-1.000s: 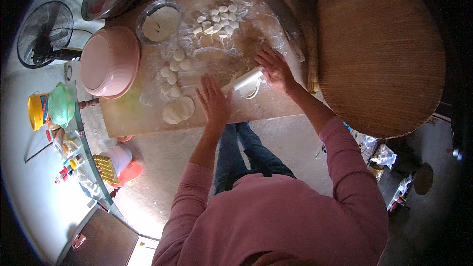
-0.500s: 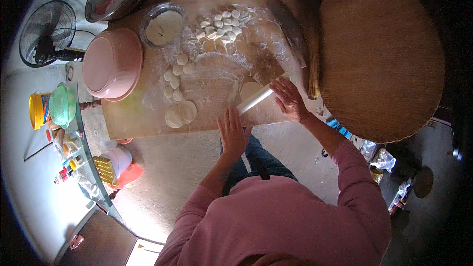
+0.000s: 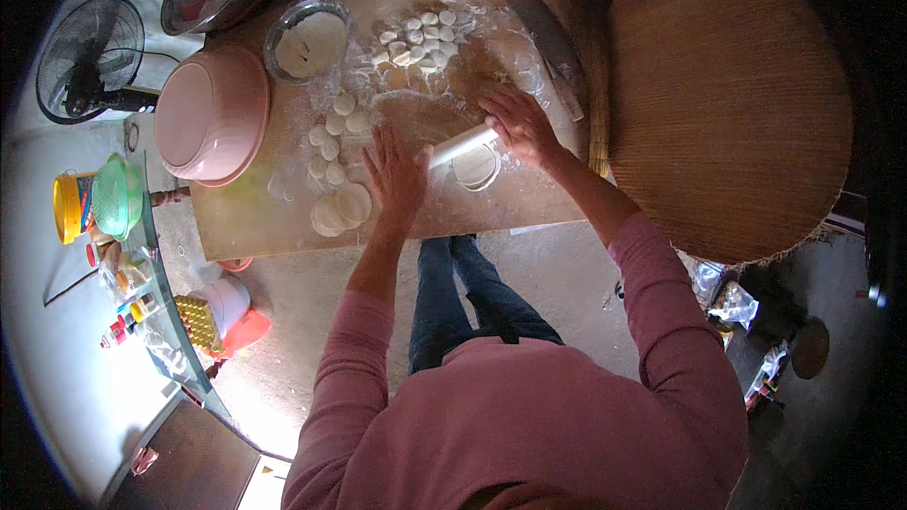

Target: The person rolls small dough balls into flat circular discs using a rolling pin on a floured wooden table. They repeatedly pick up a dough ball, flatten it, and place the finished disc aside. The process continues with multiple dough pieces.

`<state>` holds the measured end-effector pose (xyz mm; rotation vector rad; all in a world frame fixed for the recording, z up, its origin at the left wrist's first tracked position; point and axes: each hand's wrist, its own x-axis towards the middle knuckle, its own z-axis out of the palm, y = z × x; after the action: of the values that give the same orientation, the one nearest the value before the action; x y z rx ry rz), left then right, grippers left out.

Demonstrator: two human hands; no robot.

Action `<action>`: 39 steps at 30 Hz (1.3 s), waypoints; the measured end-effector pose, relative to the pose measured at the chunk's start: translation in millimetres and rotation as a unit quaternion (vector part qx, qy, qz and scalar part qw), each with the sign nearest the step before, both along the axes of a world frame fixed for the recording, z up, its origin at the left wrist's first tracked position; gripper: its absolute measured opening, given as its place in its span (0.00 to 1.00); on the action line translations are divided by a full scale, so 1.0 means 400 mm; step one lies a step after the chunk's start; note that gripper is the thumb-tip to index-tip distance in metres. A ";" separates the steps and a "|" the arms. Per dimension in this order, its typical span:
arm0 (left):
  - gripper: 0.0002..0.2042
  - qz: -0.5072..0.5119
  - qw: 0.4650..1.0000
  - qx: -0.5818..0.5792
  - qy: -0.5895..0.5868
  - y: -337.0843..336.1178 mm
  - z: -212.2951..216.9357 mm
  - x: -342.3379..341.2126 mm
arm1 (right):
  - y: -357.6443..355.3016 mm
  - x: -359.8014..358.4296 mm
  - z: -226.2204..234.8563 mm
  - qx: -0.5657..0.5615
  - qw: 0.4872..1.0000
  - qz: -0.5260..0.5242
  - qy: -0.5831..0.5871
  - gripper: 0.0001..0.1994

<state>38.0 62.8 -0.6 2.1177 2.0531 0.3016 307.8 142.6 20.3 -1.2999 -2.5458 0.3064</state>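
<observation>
One rolling pin (image 3: 463,145), shifted from the near edge of the board (image 3: 246,227) to the far rim of the dough disc (image 3: 475,168), probably thinning it. My left hand (image 3: 398,175): splayed at one end; my right hand (image 3: 522,127): unclenched over the other.

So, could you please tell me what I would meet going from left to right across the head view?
Fan → pink bowl → flour bowl → left hand → rolling pin → right hand → woven disc.
</observation>
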 end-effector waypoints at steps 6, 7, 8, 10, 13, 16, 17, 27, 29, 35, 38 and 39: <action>0.36 -0.053 0.997 -0.061 0.003 -0.148 0.011 0.041 | -0.159 0.079 -0.018 0.024 0.999 0.036 0.018 0.26; 0.36 -0.043 0.999 -0.031 0.001 -0.127 -0.003 0.027 | -0.142 0.072 -0.017 0.040 0.997 0.056 0.033 0.27; 0.36 -0.035 0.999 0.002 0.000 -0.098 -0.016 0.012 | -0.105 0.060 -0.013 0.058 0.994 0.074 0.047 0.29; 0.32 -0.006 0.993 0.099 -0.061 -0.005 0.006 -0.008 | -0.053 0.053 -0.019 0.023 0.992 0.093 0.079 0.26; 0.24 0.028 0.964 0.194 -0.178 0.040 0.119 0.002 | -0.069 0.093 -0.014 -0.040 0.991 0.049 0.115 0.19; 0.19 -0.042 0.947 0.204 -0.245 -0.015 0.043 0.056 | -0.131 0.139 -0.038 0.013 0.975 -0.075 0.207 0.17; 0.16 -0.050 0.952 0.175 -0.245 -0.015 0.029 0.086 | -0.156 0.139 -0.032 0.011 0.970 -0.114 0.214 0.17; 0.10 -0.078 0.970 0.000 -0.228 -0.005 -0.011 0.169 | -0.309 0.101 -0.012 -0.072 0.929 -0.302 0.203 0.15; 0.10 -0.017 0.940 0.050 -0.336 -0.062 -0.008 0.125 | -0.328 0.106 -0.037 -0.087 0.915 -0.314 0.239 0.16; 0.15 0.191 0.964 0.006 -0.187 -0.224 0.009 -0.246 | -0.341 0.093 -0.038 -0.099 0.911 -0.315 0.248 0.17; 0.26 0.158 0.983 0.077 -0.046 -0.209 0.017 -0.282 | -0.329 0.099 -0.070 -0.096 0.910 -0.305 0.262 0.17; 0.30 0.156 0.984 0.085 -0.023 -0.183 0.034 -0.264 | -0.328 0.098 -0.075 -0.102 0.905 -0.313 0.268 0.17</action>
<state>-67.5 -10.3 13.2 1.8467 2.4065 0.5837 347.1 11.5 -9.8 -1.7306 -1.5798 0.6848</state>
